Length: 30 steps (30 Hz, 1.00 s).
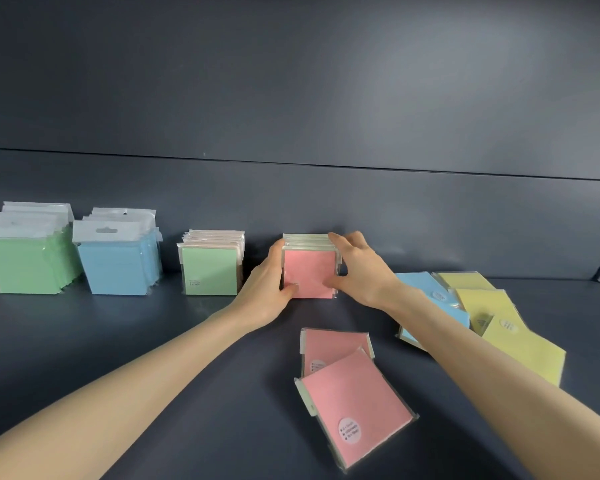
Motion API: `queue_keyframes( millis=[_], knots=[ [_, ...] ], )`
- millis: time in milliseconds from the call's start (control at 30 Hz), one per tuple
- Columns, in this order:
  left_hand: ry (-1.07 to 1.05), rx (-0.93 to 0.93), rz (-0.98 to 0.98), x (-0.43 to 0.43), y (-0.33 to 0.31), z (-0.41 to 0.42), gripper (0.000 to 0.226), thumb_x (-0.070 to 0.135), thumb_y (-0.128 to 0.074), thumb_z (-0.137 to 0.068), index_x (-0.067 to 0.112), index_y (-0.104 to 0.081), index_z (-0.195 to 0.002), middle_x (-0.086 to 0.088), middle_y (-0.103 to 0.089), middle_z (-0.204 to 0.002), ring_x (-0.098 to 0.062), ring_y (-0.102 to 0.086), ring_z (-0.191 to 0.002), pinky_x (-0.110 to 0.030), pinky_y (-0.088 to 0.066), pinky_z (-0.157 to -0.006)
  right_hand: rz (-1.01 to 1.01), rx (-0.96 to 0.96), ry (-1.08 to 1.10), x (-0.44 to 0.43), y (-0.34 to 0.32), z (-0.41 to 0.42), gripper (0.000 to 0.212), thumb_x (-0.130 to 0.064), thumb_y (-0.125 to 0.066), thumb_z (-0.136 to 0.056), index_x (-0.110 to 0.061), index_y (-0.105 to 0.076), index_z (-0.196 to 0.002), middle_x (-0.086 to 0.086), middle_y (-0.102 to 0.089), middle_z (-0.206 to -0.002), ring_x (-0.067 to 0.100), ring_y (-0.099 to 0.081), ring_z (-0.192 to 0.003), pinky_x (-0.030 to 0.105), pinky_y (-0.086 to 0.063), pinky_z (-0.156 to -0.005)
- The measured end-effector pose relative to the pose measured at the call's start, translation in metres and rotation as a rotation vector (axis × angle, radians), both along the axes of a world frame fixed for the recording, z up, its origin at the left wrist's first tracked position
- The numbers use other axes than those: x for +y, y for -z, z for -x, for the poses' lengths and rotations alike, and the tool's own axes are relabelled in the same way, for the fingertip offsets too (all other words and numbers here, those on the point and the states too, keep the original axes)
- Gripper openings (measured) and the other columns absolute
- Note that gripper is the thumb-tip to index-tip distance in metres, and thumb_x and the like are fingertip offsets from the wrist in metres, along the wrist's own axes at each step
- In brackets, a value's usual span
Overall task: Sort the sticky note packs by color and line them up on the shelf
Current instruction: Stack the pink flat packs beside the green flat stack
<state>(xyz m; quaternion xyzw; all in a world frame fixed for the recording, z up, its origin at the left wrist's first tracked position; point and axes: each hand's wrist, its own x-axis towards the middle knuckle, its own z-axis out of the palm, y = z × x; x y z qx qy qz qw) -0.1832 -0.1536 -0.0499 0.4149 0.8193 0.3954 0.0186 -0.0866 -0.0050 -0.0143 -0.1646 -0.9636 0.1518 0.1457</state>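
Upright row of pink sticky note packs [309, 271] at mid-shelf [153, 323], close to the back wall. Gripped from both sides: left hand [269, 282] curled round the row's left edge, thumb on the front face; right hand [357, 268] arched over the top right corner, thumb low on the front. Toward the front edge, 2 loose pink packs [357, 410] lying flat, overlapping. Toward the right edge, blue packs [426, 289] and yellow packs [520, 344] in a flat scatter. Leftward along the back wall, standing rows: small green packs [210, 271], bagged blue packs [116, 268], bagged green packs [25, 265].
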Motion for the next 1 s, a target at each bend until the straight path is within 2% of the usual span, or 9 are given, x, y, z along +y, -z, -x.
queue_keyframes(
  millis=[67, 133, 333, 467, 633, 733, 900, 1000],
  knots=[
    [-0.002, 0.043, 0.013, -0.001, -0.001, 0.001, 0.079, 0.013, -0.061, -0.089, 0.019, -0.011, -0.149, -0.004, -0.042, -0.143, -0.02, -0.044, -0.129, -0.027, -0.034, -0.101, -0.032, -0.004, -0.006, -0.001, 0.0, 0.0, 0.076, -0.023, -0.064, -0.085, -0.017, -0.022, -0.147, 0.004, -0.033, -0.136, 0.028, -0.049, -0.114, 0.04, -0.046, -0.093],
    [-0.026, 0.078, 0.038, -0.002, -0.003, 0.004, 0.082, 0.016, -0.063, -0.089, 0.021, -0.009, -0.15, -0.007, -0.037, -0.147, -0.025, -0.043, -0.13, -0.036, -0.035, -0.105, -0.054, 0.0, -0.002, -0.003, 0.001, 0.001, 0.073, -0.023, -0.063, -0.085, -0.016, -0.023, -0.146, 0.003, -0.034, -0.135, 0.028, -0.048, -0.114, 0.04, -0.047, -0.09],
    [-0.037, 0.22, 0.144, -0.005, -0.011, 0.002, 0.074, 0.024, -0.059, -0.091, 0.025, -0.012, -0.148, -0.011, -0.043, -0.135, -0.031, -0.051, -0.115, -0.038, -0.041, -0.093, -0.095, -0.017, 0.023, -0.006, 0.001, 0.002, 0.07, -0.024, -0.06, -0.088, -0.016, -0.021, -0.146, 0.004, -0.034, -0.136, 0.028, -0.042, -0.121, 0.042, -0.047, -0.088],
    [-0.046, 0.255, 0.164, -0.005, -0.014, 0.001, 0.072, 0.025, -0.06, -0.09, 0.023, -0.016, -0.146, -0.009, -0.042, -0.133, -0.03, -0.052, -0.11, -0.04, -0.044, -0.091, -0.091, -0.023, 0.044, -0.007, -0.001, 0.0, 0.068, -0.025, -0.061, -0.085, -0.019, -0.026, -0.143, 0.005, -0.036, -0.132, 0.029, -0.041, -0.12, 0.042, -0.047, -0.088],
    [-0.034, 0.245, 0.17, -0.008, -0.025, 0.0, 0.07, 0.024, -0.059, -0.089, 0.02, -0.021, -0.147, -0.002, -0.03, -0.146, -0.024, -0.039, -0.128, -0.035, -0.037, -0.1, -0.061, 0.006, 0.048, -0.006, -0.008, -0.004, 0.073, -0.028, -0.064, -0.084, -0.019, -0.024, -0.145, 0.006, -0.034, -0.134, 0.029, -0.04, -0.123, 0.043, -0.046, -0.092],
    [-0.034, 0.251, 0.156, -0.01, -0.033, -0.002, 0.067, 0.022, -0.058, -0.089, 0.017, -0.025, -0.147, 0.0, -0.027, -0.148, -0.02, -0.031, -0.135, -0.031, -0.029, -0.104, -0.028, 0.045, 0.037, -0.005, -0.015, -0.01, 0.069, -0.029, -0.065, -0.084, -0.018, -0.03, -0.142, 0.006, -0.036, -0.133, 0.028, -0.042, -0.122, 0.042, -0.044, -0.096],
    [-0.06, 0.312, 0.053, -0.018, -0.041, -0.015, 0.051, 0.021, -0.058, -0.09, 0.015, -0.041, -0.137, 0.002, -0.033, -0.142, -0.015, -0.033, -0.132, -0.019, -0.025, -0.099, 0.013, 0.12, 0.005, -0.012, -0.022, -0.034, 0.057, -0.03, -0.064, -0.086, -0.016, -0.042, -0.136, 0.005, -0.038, -0.134, 0.025, -0.045, -0.12, 0.035, -0.041, -0.1],
    [-0.059, 0.336, 0.004, -0.025, -0.04, -0.029, 0.042, 0.023, -0.06, -0.089, 0.015, -0.05, -0.13, 0.003, -0.04, -0.133, -0.014, -0.038, -0.125, -0.016, -0.026, -0.094, 0.075, 0.135, -0.032, -0.019, -0.022, -0.053, 0.05, -0.03, -0.066, -0.085, -0.015, -0.05, -0.13, 0.004, -0.044, -0.129, 0.021, -0.051, -0.112, 0.032, -0.044, -0.093]
  ],
)
